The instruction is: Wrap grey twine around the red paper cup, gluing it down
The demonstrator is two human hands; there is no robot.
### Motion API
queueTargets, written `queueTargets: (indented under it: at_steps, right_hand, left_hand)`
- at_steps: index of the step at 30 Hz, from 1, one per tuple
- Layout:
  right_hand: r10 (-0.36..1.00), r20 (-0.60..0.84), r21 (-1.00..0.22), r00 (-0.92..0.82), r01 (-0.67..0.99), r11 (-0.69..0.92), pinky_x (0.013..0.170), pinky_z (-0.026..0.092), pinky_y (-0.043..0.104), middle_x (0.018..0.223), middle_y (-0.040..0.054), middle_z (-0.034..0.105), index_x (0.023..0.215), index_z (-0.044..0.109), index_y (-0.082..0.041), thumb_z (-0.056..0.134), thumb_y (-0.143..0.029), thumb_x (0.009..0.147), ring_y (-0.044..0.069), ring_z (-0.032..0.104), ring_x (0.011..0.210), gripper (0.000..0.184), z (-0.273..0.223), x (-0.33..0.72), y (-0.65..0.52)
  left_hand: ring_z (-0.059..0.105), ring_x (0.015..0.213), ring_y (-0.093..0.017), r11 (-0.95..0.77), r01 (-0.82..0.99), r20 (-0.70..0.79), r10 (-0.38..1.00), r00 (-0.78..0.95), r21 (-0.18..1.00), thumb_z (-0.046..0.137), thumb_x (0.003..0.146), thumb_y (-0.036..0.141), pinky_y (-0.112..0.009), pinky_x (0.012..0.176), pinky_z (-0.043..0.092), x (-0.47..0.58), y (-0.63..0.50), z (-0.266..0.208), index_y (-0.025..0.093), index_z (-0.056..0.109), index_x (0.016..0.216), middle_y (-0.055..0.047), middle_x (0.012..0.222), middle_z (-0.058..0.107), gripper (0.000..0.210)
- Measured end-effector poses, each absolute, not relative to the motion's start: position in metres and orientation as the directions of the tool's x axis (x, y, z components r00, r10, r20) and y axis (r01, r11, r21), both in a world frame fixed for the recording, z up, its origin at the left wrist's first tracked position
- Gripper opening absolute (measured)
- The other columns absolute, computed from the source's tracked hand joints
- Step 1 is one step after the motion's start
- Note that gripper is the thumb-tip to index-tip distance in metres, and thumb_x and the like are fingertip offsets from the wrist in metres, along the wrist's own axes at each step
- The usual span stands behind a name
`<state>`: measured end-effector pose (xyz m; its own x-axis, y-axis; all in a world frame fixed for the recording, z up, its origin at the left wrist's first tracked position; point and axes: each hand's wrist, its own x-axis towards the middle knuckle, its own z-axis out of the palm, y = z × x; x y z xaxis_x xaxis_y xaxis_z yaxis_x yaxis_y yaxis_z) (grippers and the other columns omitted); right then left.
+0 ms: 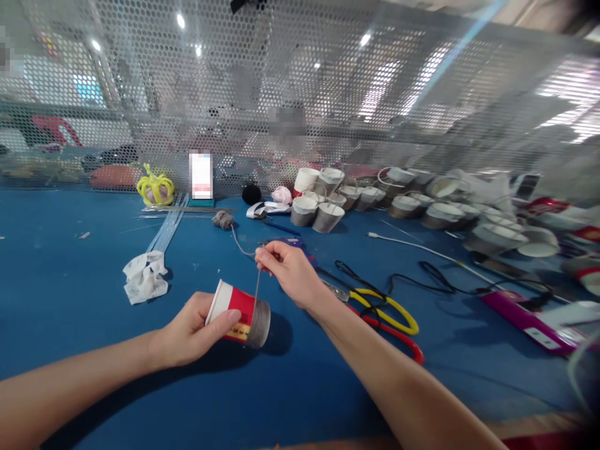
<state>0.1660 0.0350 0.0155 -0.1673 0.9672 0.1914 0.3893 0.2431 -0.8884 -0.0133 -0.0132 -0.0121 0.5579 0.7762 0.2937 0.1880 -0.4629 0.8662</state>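
Observation:
A red and white paper cup (241, 301) lies tipped on its side in the grip of my left hand (194, 328), its open rim facing left. Grey yarn (260, 325) is wound around the cup's base end. My right hand (285, 265), above the cup, pinches the grey strand (257, 284) that rises taut from the wound part. From my right fingers the strand runs slack to a small grey yarn ball (223, 219) farther back on the blue table (117, 350).
Scissors with yellow and red handles (387, 309) lie right of my right forearm, near black cables. Several grey-wrapped cups (328, 217) stand at the back right. A purple power strip (529, 322) is at right; crumpled white paper (146, 277) lies left. A perforated metal screen (244, 81) rises behind.

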Motion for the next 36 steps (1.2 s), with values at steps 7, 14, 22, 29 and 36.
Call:
queueTargets:
  at_steps: [7,14,22,29,36]
  right_hand:
    - [0.969,0.147,-0.881,-0.2,0.418,0.22,0.048,0.035,0.022,0.059,-0.0004,0.055,0.062,0.05,-0.016,0.048,-0.032,0.077,0.008,0.044,0.048,0.022,0.013,0.164,0.031]
    - [0.964,0.109,-0.878,-0.241,0.432,0.207,0.048,0.035,0.022,0.058,0.0002,0.054,0.062,0.049,-0.016,0.046,-0.031,0.078,0.009,0.045,0.049,0.023,0.007,0.161,0.031]
    - [0.956,0.078,-0.868,-0.282,0.453,0.205,0.054,0.036,0.023,0.06,0.0011,0.056,0.061,0.051,-0.016,0.047,-0.029,0.077,0.011,0.049,0.056,0.021,0.006,0.157,0.027]
    - [0.954,0.045,-0.859,-0.296,0.476,0.188,0.046,0.031,0.021,0.054,-0.0019,0.051,0.058,0.05,-0.016,0.049,-0.03,0.076,0.008,0.04,0.048,0.023,0.004,0.154,0.025]
    - [0.949,-0.015,-0.872,-0.314,0.469,0.141,0.037,0.025,0.019,0.046,-0.005,0.041,0.058,0.047,-0.017,0.047,-0.036,0.077,0.007,0.033,0.04,0.026,-0.005,0.155,0.027]
  left_hand:
    - [0.048,0.049,-0.01,-0.544,0.227,0.345,0.748,0.567,0.808,0.039,0.084,0.027,-0.018,0.048,0.04,-0.014,-0.016,-0.008,0.011,0.061,0.064,-0.003,0.055,0.058,0.033]
    - [0.045,0.047,-0.009,-0.636,0.261,0.407,0.704,0.582,0.726,0.037,0.084,0.026,-0.019,0.047,0.038,-0.015,-0.015,-0.008,0.012,0.059,0.06,-0.003,0.052,0.055,0.035]
    - [0.045,0.047,-0.011,-0.659,0.287,0.418,0.696,0.584,0.696,0.037,0.083,0.028,-0.02,0.048,0.037,-0.017,-0.016,-0.006,0.012,0.058,0.058,-0.003,0.051,0.054,0.037]
    - [0.044,0.048,-0.01,-0.648,0.277,0.438,0.713,0.548,0.709,0.038,0.083,0.026,-0.02,0.048,0.036,-0.018,-0.014,-0.007,0.011,0.061,0.064,-0.004,0.054,0.056,0.034]
    - [0.049,0.053,-0.011,-0.45,0.163,0.34,0.826,0.449,0.878,0.039,0.084,0.034,-0.019,0.051,0.041,-0.018,-0.013,-0.009,0.01,0.064,0.072,-0.004,0.061,0.06,0.037]
